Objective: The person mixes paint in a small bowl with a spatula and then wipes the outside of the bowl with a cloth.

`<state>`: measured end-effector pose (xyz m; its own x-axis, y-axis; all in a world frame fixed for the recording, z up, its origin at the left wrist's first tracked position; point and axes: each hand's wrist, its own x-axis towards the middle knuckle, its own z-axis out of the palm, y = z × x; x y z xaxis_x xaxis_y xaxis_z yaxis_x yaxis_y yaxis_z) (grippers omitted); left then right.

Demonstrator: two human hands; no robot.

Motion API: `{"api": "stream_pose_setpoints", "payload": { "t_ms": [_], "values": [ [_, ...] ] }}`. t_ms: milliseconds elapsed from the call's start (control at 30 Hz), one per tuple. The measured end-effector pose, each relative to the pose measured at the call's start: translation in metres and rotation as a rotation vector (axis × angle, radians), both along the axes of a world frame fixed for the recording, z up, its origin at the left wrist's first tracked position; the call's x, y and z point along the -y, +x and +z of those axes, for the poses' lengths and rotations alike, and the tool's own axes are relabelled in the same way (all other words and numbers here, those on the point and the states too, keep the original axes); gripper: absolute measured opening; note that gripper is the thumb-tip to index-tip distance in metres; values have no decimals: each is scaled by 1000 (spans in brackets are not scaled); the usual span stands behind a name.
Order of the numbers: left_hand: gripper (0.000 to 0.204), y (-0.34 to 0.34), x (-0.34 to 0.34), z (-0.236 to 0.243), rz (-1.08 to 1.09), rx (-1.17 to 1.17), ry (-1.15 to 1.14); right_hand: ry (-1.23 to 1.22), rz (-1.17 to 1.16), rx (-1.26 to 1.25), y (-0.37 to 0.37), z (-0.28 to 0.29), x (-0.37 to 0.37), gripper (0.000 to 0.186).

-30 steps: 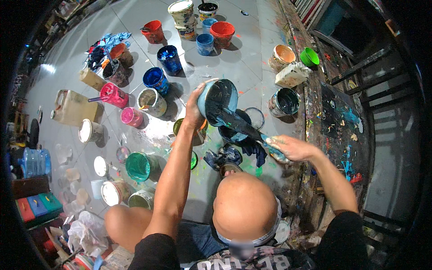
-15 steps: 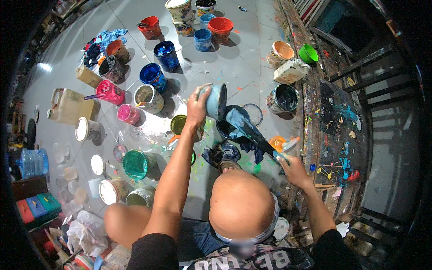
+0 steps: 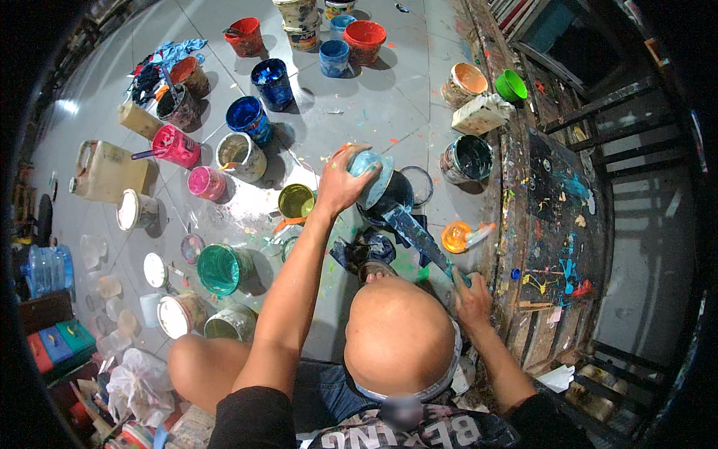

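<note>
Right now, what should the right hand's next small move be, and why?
I'd probably have the right hand wipe the long, flat, blue-smeared spatula on the dark round bucket's rim: its blade looks paint-coated, its tip is at the bucket's mouth, near the light-blue round tub the left hand tips.

Paint workshop, open paint tubs point(image 3: 278, 97) across tiled floor point(image 3: 374, 112), colour-spattered boards point(image 3: 552, 251)

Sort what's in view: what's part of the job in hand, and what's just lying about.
In use:
- light-blue cup, tipped in the left hand
- long blue-smeared spatula, in the right hand
- dark bucket, beneath the cup

Apparently just lying about:
- green paint tub
- orange dish
- cloudy jerrycan
</note>
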<state>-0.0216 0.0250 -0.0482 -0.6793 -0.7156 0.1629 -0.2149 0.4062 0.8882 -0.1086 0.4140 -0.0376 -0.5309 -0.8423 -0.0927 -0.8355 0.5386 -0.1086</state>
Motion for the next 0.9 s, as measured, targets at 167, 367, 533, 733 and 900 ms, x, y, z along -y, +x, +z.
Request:
{"api": "stream_pose_setpoints", "payload": {
  "t_ms": [167,367,533,733,900],
  "values": [
    [47,1,2,-1,-7,-16,67,48,93,-68,-12,46,-3,59],
    [47,1,1,1,22,41,73,25,145,-90,-23,81,6,69],
    [46,5,3,10,30,-4,285,124,253,-201,-37,99,6,66],
    [47,10,28,-12,-65,-363,768,-52,214,-114,-38,132,23,63],
    [53,9,19,24,-121,-625,1280,-362,118,144,-32,171,72,35]
  ]
}}
